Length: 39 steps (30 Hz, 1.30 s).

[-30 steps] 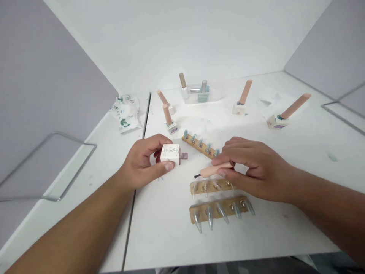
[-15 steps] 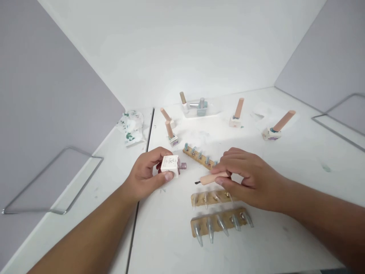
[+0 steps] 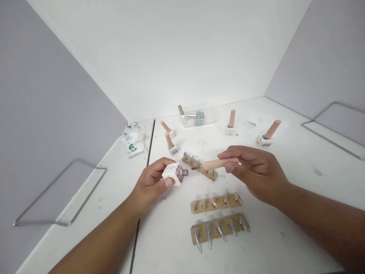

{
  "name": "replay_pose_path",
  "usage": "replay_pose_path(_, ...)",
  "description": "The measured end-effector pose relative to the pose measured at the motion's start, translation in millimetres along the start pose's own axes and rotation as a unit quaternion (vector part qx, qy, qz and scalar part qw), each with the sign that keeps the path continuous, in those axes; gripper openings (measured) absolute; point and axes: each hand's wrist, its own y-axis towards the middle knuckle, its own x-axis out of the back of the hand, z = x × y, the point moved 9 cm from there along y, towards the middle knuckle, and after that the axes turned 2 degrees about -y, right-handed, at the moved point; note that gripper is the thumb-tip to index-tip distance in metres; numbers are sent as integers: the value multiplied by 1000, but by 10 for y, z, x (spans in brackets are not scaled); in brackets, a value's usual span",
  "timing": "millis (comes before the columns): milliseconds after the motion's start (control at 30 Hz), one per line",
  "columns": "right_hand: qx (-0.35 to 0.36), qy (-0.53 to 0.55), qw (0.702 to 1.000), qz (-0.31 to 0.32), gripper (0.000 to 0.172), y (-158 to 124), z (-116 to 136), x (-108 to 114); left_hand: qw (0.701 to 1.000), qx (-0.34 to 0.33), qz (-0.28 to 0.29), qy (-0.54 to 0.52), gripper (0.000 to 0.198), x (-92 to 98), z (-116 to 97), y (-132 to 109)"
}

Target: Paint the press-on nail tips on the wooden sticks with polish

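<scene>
My left hand (image 3: 150, 183) grips a small white square nail polish bottle (image 3: 173, 173), tilted with its open neck pointing right. My right hand (image 3: 253, 171) pinches the pale wooden cap of its brush (image 3: 215, 164), held level with the dark bristle tip close to the bottle's neck. Under the brush lies a wooden strip with blue false nails (image 3: 199, 166). Two more wooden strips with clear pointed nails (image 3: 216, 202) (image 3: 219, 229) lie nearer to me.
Several capped polish bottles stand further back (image 3: 170, 143) (image 3: 230, 123) (image 3: 267, 134), with a clear tray (image 3: 199, 121) holding more bottles. A crumpled stained tissue (image 3: 132, 137) lies at the left. Metal wire frames (image 3: 57, 194) (image 3: 333, 123) stand on both sides. A seam splits the white table (image 3: 285, 228).
My right hand lifted the brush up off the clear nail strip towards the bottle's neck. My left hand tilted the bottle. The view tipped upward.
</scene>
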Motion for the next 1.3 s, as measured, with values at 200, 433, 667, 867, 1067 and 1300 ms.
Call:
replay_pose_path(200, 28, -2, 999, 17, 13, -8, 60, -65, 1000, 23, 2, 10, 36, -21, 57, -23)
replay_pose_path(433, 76, -8, 997, 17, 13, -23, 138, -64, 1000, 26, 2, 7, 34, -13, 89, -37)
replay_pose_path(667, 129, -34, 991, 28, 17, -22, 231, -116, 999, 44, 15, 22, 36, -48, 133, -44)
replay_pose_path(867, 205, -61, 977, 28, 18, -19, 358, -138, 997, 66, 29, 20, 34, -143, 140, -22)
replay_pose_path(1067, 182, -37, 981, 63, 11, -38, 284, -229, 990, 107, 46, 74, 37, -209, 162, -49)
replay_pose_path(1300, 106, -4, 992, 66, 11, 5, 286, -180, 976, 109, 47, 184, 30, -388, 6, -4)
